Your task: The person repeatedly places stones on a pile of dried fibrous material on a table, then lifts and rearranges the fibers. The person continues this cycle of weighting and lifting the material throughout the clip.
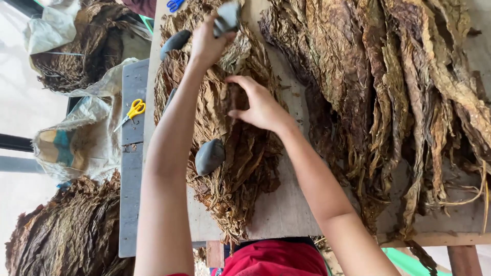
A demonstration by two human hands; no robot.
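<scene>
A stack of flattened brown dried leaves (225,153) lies on a wooden table (286,209) in front of me. My left hand (207,43) is raised over the far end of the stack, gripping a grey smooth stone (226,18). My right hand (258,105) presses flat on the middle of the stack, fingers spread on the leaves. Two more grey stones rest on the stack, one (209,156) near me and one (175,42) at the far left edge.
A big heap of loose dried leaves (399,92) covers the table's right side. Yellow-handled scissors (131,113) lie on a grey bench (132,204) at left, blue-handled scissors (175,4) at the top. Sacks of leaves (76,56) and another leaf pile (66,235) sit at left.
</scene>
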